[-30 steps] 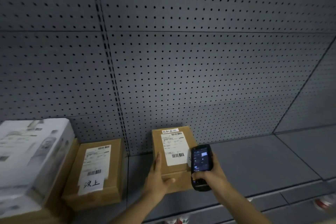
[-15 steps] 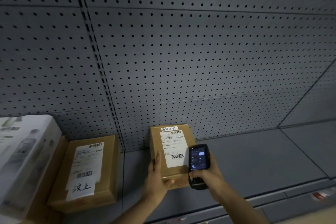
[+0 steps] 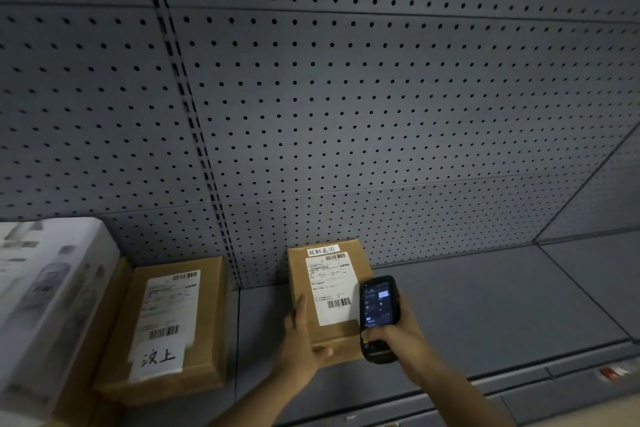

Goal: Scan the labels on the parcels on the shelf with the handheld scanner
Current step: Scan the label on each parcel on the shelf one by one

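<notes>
A brown cardboard parcel (image 3: 346, 336) lies on the grey shelf (image 3: 485, 305) against the pegboard back. Its white label (image 3: 332, 288) with barcodes faces up. My left hand (image 3: 299, 347) grips the parcel's near left corner, thumb on top. My right hand (image 3: 398, 336) holds a black handheld scanner (image 3: 379, 312) with a lit screen, its top end over the parcel's right edge beside the label. A second brown parcel (image 3: 204, 354) with a white label (image 3: 169, 308) and a handwritten slip lies to the left.
A white printed box (image 3: 48, 295) stands at the far left on top of another brown carton. The grey pegboard wall (image 3: 346, 114) rises behind. The shelf runs on to the right, with a red tag (image 3: 611, 372) on its front rail.
The view has shifted slightly, so the white box at left shows more again. Both hands keep their hold; the scanner stays at the parcel's right edge.
</notes>
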